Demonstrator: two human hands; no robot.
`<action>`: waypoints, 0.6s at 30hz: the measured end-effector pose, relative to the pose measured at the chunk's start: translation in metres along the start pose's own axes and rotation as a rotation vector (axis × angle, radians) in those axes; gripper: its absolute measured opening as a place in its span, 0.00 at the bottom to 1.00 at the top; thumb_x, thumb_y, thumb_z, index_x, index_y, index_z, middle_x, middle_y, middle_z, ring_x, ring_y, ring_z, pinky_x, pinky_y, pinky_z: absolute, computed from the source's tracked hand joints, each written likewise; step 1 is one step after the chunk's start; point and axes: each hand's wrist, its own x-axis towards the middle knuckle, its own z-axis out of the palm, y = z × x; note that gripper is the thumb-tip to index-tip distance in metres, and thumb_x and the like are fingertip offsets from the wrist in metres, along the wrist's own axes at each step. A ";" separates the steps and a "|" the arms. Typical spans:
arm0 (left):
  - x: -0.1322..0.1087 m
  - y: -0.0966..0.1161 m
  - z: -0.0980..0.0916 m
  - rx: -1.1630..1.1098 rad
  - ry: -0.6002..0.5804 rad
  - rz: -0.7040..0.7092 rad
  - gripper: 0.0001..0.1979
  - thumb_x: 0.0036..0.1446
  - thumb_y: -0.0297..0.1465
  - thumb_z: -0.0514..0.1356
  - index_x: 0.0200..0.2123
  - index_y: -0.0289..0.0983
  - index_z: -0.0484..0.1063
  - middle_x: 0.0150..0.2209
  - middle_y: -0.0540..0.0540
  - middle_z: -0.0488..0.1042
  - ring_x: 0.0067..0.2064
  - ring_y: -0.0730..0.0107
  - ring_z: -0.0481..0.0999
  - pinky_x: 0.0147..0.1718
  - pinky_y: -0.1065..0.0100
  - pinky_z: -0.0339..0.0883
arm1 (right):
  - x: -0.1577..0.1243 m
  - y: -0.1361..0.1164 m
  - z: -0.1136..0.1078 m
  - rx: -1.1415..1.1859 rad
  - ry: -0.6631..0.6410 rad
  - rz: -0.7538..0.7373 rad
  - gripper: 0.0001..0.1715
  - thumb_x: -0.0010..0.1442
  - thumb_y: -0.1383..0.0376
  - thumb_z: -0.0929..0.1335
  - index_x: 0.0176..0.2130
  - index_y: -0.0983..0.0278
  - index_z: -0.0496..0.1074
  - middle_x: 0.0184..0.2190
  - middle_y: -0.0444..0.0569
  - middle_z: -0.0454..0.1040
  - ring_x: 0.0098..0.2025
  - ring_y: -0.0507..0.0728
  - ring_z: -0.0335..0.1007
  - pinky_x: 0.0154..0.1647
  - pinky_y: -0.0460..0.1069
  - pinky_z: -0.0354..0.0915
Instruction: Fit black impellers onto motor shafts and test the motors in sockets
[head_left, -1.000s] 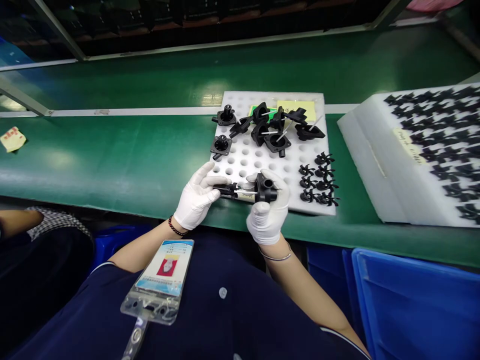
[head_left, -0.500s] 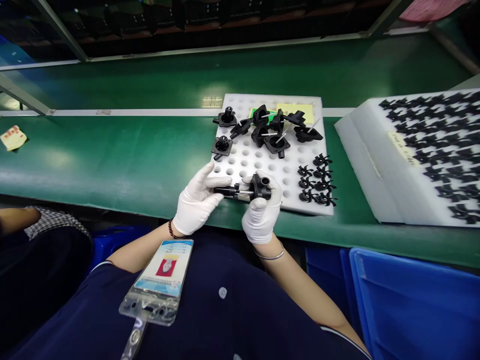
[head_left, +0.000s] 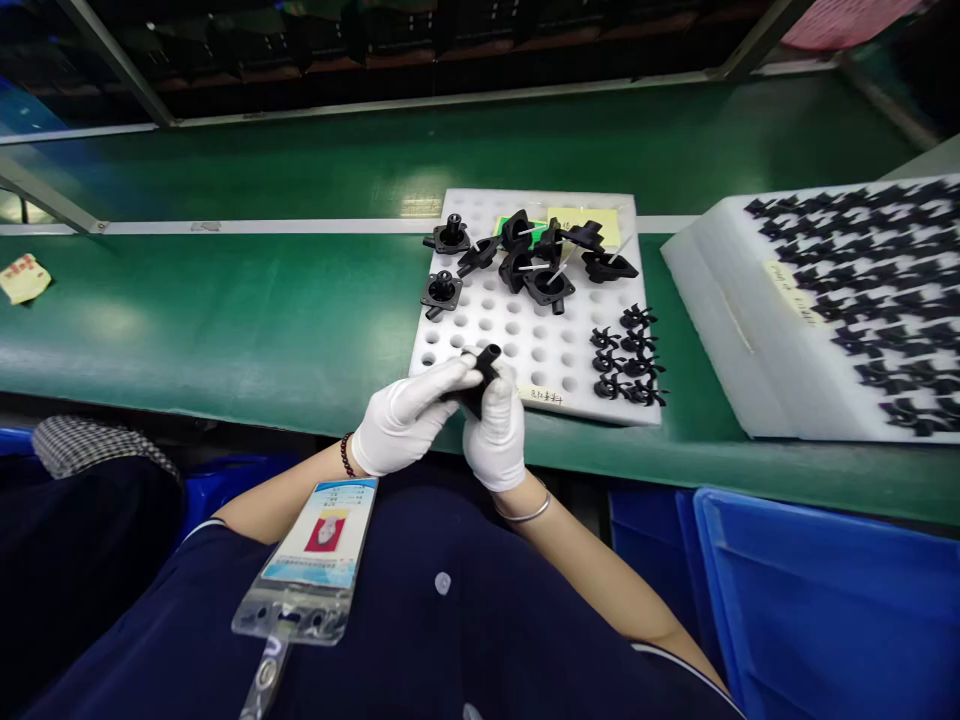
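My left hand (head_left: 409, 415) and my right hand (head_left: 495, 430), both in white gloves, hold a black plastic pump housing (head_left: 480, 378) between them just above the near edge of the foam board. The gloved fingers hide most of it, and only a short round spout and part of the body show. The white perforated foam board (head_left: 525, 350) lies just beyond my hands. On it stand several more black housings (head_left: 517, 268), some with white sticks in them, and several small black impellers (head_left: 626, 360).
A large white foam block (head_left: 720, 300) with rows of black impellers rests at the right on the green conveyor belt (head_left: 225, 335). A paper note (head_left: 24, 278) lies at the far left. A blue plastic crate (head_left: 817, 600) stands below the belt. A checked sleeve (head_left: 97, 445) shows at lower left.
My hands have drawn together and turned the housing, so its spout now points up and away. The white stick and label seen earlier are hidden, and the view has shifted slightly.
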 end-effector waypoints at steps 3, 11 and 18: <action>0.003 -0.008 -0.001 0.096 0.021 0.114 0.36 0.70 0.36 0.64 0.77 0.50 0.56 0.72 0.41 0.69 0.74 0.53 0.68 0.75 0.49 0.62 | -0.003 -0.006 0.015 0.316 -0.004 0.370 0.34 0.66 0.34 0.68 0.45 0.59 0.81 0.42 0.51 0.83 0.41 0.60 0.80 0.37 0.53 0.78; -0.005 0.010 -0.012 0.058 -0.142 -0.002 0.34 0.75 0.49 0.54 0.77 0.40 0.57 0.52 0.37 0.84 0.68 0.51 0.75 0.74 0.45 0.60 | 0.019 -0.021 0.016 0.650 0.117 0.684 0.30 0.75 0.42 0.60 0.41 0.60 0.78 0.30 0.47 0.79 0.23 0.52 0.68 0.17 0.44 0.61; -0.002 0.007 -0.015 0.456 -0.043 0.080 0.35 0.65 0.39 0.69 0.72 0.40 0.66 0.64 0.34 0.75 0.68 0.50 0.74 0.69 0.51 0.68 | 0.036 -0.024 0.005 0.450 0.001 0.543 0.35 0.68 0.34 0.65 0.38 0.61 0.78 0.28 0.48 0.79 0.19 0.50 0.62 0.14 0.44 0.55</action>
